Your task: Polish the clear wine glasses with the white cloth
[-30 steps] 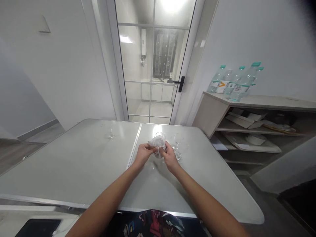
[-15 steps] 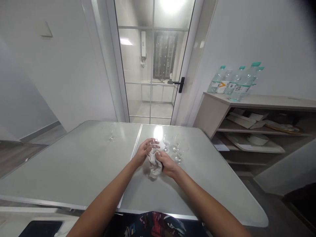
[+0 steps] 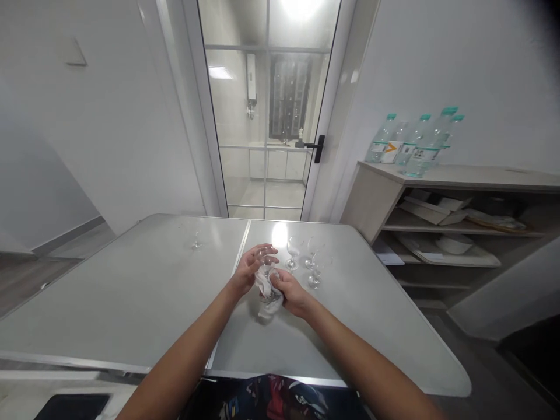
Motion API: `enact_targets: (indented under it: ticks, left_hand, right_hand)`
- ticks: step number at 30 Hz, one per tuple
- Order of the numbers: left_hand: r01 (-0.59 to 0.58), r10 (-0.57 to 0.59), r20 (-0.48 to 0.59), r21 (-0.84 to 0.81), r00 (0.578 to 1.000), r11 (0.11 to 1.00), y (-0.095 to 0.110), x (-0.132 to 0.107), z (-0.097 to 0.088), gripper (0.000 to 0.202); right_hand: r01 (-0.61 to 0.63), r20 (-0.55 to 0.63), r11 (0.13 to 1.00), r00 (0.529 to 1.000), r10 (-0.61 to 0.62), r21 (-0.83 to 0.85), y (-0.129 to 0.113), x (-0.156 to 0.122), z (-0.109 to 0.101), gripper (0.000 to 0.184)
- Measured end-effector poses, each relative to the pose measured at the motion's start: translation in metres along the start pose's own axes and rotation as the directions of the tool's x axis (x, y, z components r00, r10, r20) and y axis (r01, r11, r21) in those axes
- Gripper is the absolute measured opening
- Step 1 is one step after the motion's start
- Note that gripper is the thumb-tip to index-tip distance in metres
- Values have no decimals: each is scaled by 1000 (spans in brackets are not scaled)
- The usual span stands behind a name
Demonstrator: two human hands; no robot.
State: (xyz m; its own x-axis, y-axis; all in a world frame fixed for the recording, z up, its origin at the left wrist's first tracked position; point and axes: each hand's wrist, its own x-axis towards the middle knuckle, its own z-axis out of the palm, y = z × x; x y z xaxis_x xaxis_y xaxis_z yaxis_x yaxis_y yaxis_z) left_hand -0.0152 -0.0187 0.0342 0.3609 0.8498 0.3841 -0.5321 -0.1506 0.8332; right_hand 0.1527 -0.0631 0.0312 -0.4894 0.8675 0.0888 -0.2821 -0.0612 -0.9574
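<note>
My left hand (image 3: 249, 269) is wrapped around the bowl of a clear stemmed glass (image 3: 265, 255), held above the table in front of me. My right hand (image 3: 290, 290) pinches a crumpled white cloth (image 3: 268, 291) against the lower part of that glass. The cloth covers much of the stem and foot and hangs below my fingers. Just right of my hands, several similar glasses stand upright on the table, the nearest being a short-stemmed glass (image 3: 315, 280). Another glass (image 3: 196, 240) stands alone on the left half.
The grey table (image 3: 144, 291) has a metal seam down its middle. Behind it is a glass-paned door (image 3: 236, 128) with a black handle (image 3: 320, 149). At right, a shelf unit (image 3: 376, 192) carries several plastic bottles (image 3: 420, 149) on top and papers and trays inside.
Both hands, with the glass and cloth, have shifted slightly left and more of the glass bowl shows. The view has also moved a little. The standing glasses stay in place.
</note>
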Motion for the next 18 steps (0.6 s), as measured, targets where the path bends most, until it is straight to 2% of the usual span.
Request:
enact_targets:
  ticks: [2, 4, 5, 7, 10, 12, 13, 15, 17, 18]
  left_hand:
    - [-57, 60, -55, 52, 997, 997, -2, 2, 0, 68]
    - [-118, 130, -109, 112, 985, 987, -5, 4, 0, 69]
    - [-133, 149, -123, 130, 981, 983, -6, 5, 0, 70]
    - [-127, 142, -120, 129, 983, 984, -5, 5, -1, 71]
    - [-72, 79, -84, 76, 993, 994, -1, 3, -2, 74]
    - [-61, 65, -82, 52, 994, 997, 3, 2, -3, 77]
    - [-62, 66, -87, 50, 994, 997, 4, 1, -4, 78]
    - [-71, 78, -97, 68, 992, 995, 5, 2, -4, 79]
    - [-94, 104, -108, 99, 989, 991, 5, 3, -4, 77]
    - [-108, 121, -115, 115, 986, 987, 5, 4, -4, 75]
  right_hand:
    - [112, -119, 967, 983, -143, -230, 4, 2, -3, 41]
    - [140, -226, 870, 935, -273, -472, 7, 4, -5, 32]
    - [132, -251, 834, 918, -307, -536, 8, 4, -5, 30]
    - [132, -240, 857, 929, -283, -499, 6, 2, -4, 30]
    - [73, -111, 985, 990, -91, -157, -3, -2, 3, 38]
    - [-19, -21, 999, 1000, 20, 27, -9, -4, 6, 43]
    - [-40, 2, 997, 999, 40, 61, -11, -5, 6, 44]
    - [11, -8, 1000, 1000, -11, -6, -12, -4, 5, 43]
    - [120, -88, 965, 986, -144, -234, -10, -3, 3, 35]
    - [156, -129, 915, 968, -217, -372, -9, -2, 2, 30]
